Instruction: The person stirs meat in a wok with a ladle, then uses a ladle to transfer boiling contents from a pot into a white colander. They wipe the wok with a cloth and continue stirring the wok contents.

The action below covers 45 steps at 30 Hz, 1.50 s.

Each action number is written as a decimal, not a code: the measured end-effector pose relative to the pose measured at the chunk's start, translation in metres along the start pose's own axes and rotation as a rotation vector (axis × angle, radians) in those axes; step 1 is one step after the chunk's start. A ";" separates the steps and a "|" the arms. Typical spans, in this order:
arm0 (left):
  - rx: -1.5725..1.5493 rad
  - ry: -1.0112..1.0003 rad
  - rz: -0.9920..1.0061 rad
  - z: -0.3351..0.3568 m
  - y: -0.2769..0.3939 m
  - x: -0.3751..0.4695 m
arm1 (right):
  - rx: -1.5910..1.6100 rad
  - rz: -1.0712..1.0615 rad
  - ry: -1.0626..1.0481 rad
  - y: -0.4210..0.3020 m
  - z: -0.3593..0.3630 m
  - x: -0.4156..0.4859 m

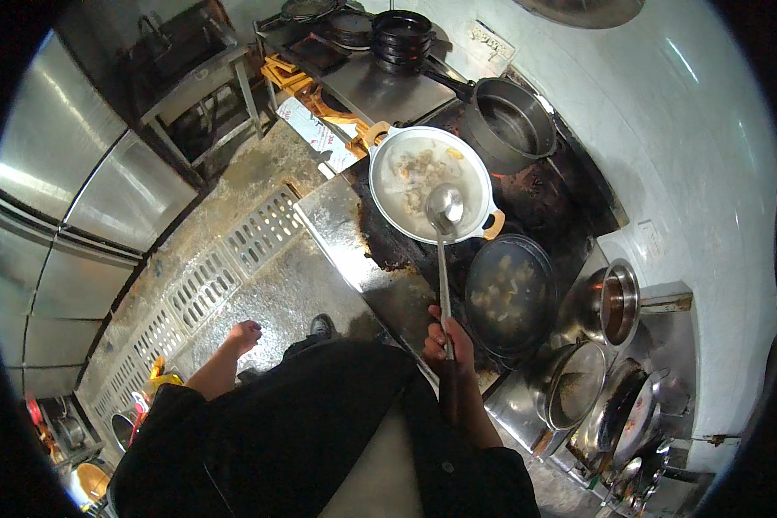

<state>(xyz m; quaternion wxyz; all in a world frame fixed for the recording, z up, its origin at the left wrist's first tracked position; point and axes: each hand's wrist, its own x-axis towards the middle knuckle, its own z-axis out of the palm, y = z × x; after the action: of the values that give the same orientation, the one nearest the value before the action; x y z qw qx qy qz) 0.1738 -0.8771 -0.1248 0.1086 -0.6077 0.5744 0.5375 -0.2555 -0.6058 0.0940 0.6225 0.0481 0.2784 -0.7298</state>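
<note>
My right hand (450, 343) grips the long handle of a metal ladle (445, 206). The ladle's bowl is over or in the near side of a white pot (377, 188) with wooden-looking handles, which holds pale broth and chunks of food; whether the bowl touches the broth I cannot tell. To the right of the ladle handle is a dark oval pan (471, 311) with liquid and pale pieces in it. My left hand (245, 335) hangs over the floor, away from the stove, its fingers curled with nothing visible in them.
A deep grey saucepan (476, 123) stands behind the white pot on the blackened stove (557, 201). Stacked black bowls (401, 42) are on a steel counter (388, 87) farther back. At right are a steel pot (631, 304) and a strainer-like round vessel (576, 385). A floor drain grate (204, 285) runs at left.
</note>
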 end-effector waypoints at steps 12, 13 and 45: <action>0.085 0.021 0.067 0.011 0.006 0.002 | -0.382 -0.029 0.184 -0.023 0.019 0.001; 0.098 0.018 0.091 0.011 0.004 0.003 | -0.582 -0.028 0.258 -0.027 0.027 -0.001; -0.116 0.031 -0.079 0.034 -0.081 -0.003 | -1.043 -0.248 0.372 -0.030 0.064 0.073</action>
<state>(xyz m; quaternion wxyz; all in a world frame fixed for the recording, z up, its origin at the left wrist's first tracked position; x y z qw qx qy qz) 0.2226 -0.8246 -0.1755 0.0853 -0.6435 0.5195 0.5556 -0.2817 -0.6978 0.1273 0.4140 -0.1708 0.7107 -0.5426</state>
